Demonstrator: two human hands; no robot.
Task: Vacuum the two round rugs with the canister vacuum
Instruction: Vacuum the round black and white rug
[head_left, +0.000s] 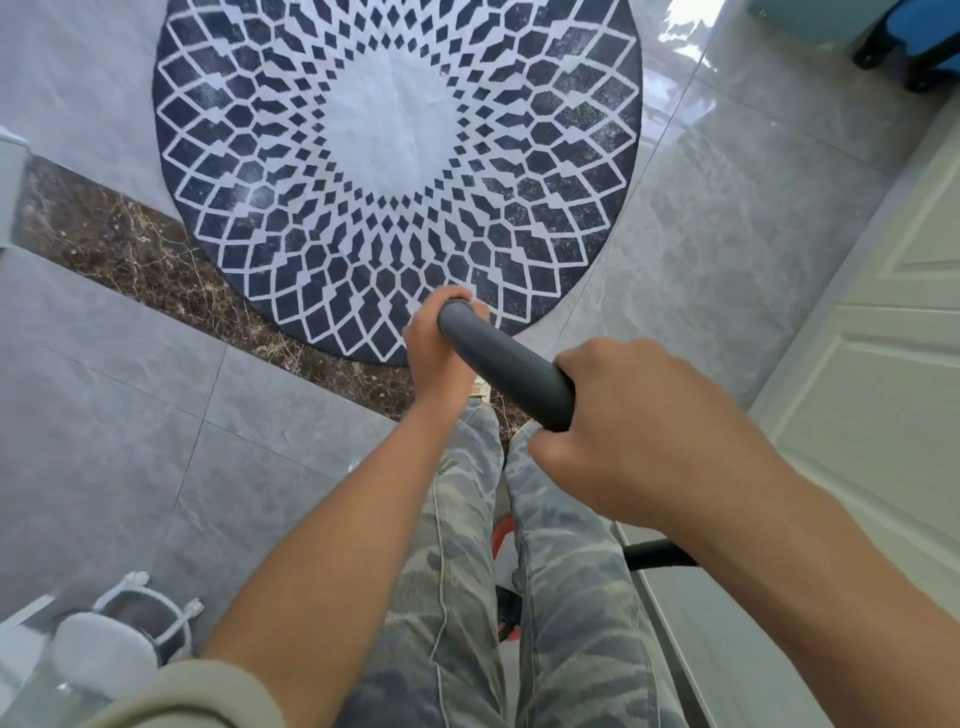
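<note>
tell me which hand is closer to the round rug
Left. The left hand grips the far end of the grey tube, overlapping the near edge of the round rug in view. The right hand grips the tube further back, off the rug, nearer the body.

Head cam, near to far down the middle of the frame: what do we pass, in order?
Nearest first: camouflage trousers → right hand → grey vacuum tube, held by both hands → left hand → round patterned rug.

Floor (727, 270): grey glossy tiles
Strip (104, 228): brown marble, diagonal
Door (883, 374): white, panelled, right
Glare (691, 21): top tiles
</note>
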